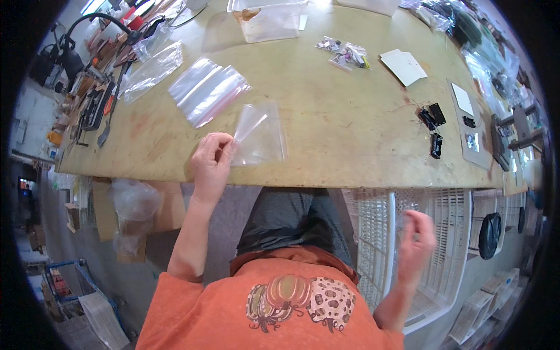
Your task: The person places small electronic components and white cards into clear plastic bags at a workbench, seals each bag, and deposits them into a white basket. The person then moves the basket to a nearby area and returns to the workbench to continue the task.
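Observation:
Near the front edge of the table, my left hand (211,158) pinches the left side of a clear plastic bag (262,137). The bag lies mostly flat on the tabletop. Just beyond it rests a stack of clear zip bags (207,90) with a reddish edge. My right hand (417,236) is low on the right, past the table's front edge and over a white plastic basket (434,303). Motion blurs its fingers, so I cannot make out whether they hold anything.
Black battery-holder-like parts (436,146) with thin wires lie on the right of the table (338,128). Beyond are small filled bags (347,55), white cards (403,67) and a clear bin (271,23). Tools (99,105) line the left side. A cardboard box (166,213) stands below.

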